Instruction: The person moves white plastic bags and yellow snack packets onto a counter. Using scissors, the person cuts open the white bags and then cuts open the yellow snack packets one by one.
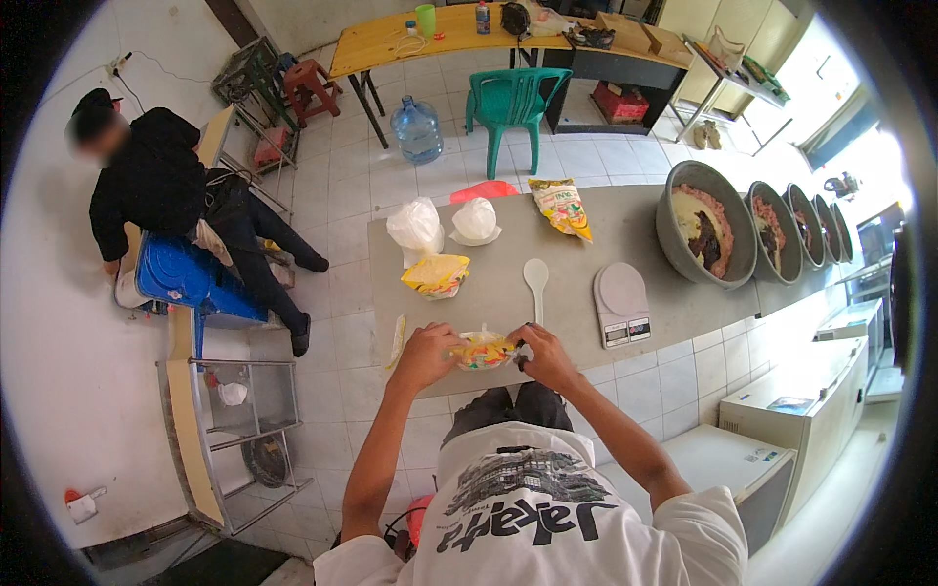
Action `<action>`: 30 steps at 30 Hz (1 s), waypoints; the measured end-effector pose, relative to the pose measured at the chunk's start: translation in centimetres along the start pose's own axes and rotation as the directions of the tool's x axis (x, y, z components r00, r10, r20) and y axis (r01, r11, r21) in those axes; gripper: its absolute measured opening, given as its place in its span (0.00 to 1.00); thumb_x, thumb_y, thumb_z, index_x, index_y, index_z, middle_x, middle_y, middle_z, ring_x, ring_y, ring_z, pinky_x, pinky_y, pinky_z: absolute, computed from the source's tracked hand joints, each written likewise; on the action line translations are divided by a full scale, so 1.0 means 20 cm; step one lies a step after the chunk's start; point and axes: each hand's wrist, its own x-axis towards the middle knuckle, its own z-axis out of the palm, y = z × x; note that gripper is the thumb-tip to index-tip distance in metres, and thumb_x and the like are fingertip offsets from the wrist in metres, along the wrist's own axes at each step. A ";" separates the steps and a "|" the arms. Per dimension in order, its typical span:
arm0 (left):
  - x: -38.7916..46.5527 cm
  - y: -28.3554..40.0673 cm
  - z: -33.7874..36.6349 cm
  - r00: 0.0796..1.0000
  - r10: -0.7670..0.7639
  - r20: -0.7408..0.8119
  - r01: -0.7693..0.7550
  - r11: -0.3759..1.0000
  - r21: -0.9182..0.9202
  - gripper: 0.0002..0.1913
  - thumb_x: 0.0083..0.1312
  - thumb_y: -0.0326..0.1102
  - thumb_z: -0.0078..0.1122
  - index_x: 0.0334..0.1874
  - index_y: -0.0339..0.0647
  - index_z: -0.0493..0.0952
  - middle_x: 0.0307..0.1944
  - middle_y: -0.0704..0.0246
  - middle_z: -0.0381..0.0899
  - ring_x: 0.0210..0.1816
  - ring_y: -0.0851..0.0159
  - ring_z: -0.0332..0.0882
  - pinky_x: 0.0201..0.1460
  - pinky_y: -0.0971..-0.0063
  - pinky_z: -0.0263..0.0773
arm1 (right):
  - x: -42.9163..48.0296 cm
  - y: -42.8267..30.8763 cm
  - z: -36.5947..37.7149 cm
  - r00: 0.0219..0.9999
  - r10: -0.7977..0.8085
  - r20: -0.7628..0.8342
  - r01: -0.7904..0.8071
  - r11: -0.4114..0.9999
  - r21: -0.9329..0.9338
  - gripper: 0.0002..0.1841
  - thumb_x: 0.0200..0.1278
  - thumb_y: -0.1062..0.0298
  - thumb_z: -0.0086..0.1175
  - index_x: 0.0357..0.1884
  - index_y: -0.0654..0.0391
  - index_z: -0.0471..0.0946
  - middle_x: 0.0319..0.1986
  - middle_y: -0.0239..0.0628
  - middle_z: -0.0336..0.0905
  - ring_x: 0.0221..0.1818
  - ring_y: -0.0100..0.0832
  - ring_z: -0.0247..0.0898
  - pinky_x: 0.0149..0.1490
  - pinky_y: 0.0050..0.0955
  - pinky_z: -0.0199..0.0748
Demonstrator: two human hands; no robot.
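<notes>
My left hand [427, 357] grips the left end of a yellow printed plastic packet [484, 354] at the table's near edge. At the packet's right end, my right hand [546, 354] holds a small black-handled tool [522, 360], which looks like scissors; the fingers hide most of it. Beyond the packet lies a white plastic spoon [536, 282]. A second yellow packet [436, 277] stands farther back, its top apparently open. Behind it are two white plastic bags [415, 225] with contents I cannot see. A narrow yellow strip [397, 340] lies left of my left hand.
A digital kitchen scale [621, 304] sits on the grey table [498, 256]. Several grey bowls [678, 253] of minced meat and other ingredients line its right side. Another packet [563, 209] lies at the far edge. A person [157, 176] leans by a blue container [172, 267] at left.
</notes>
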 end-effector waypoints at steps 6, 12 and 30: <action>-0.02 -0.05 0.04 0.998 0.038 -0.042 -0.040 0.999 -0.037 0.07 0.69 0.39 0.72 0.42 0.44 0.89 0.43 0.67 0.86 0.52 0.54 0.82 0.59 0.57 0.76 | -0.04 0.04 0.04 1.000 -0.010 0.011 0.008 0.996 0.090 0.24 0.49 0.87 0.63 0.50 0.55 0.78 0.45 0.44 0.86 0.51 0.53 0.85 0.58 0.46 0.84; -0.03 -0.02 0.10 0.995 -0.092 0.038 0.088 0.992 0.088 0.08 0.68 0.39 0.73 0.42 0.44 0.88 0.45 0.66 0.85 0.54 0.55 0.81 0.61 0.55 0.74 | -0.07 -0.01 -0.07 0.985 0.153 0.079 -0.158 0.985 0.066 0.22 0.59 0.70 0.75 0.55 0.53 0.80 0.44 0.43 0.88 0.49 0.50 0.87 0.57 0.46 0.84; 0.19 0.15 0.34 0.993 0.116 0.039 -0.110 0.985 -0.130 0.11 0.71 0.43 0.70 0.41 0.42 0.90 0.40 0.66 0.88 0.47 0.55 0.85 0.56 0.58 0.77 | -0.06 0.08 -0.26 0.924 0.112 0.365 0.164 0.746 -0.645 0.43 0.44 0.42 0.84 0.67 0.40 0.86 0.45 0.37 0.87 0.59 0.42 0.77 0.66 0.44 0.72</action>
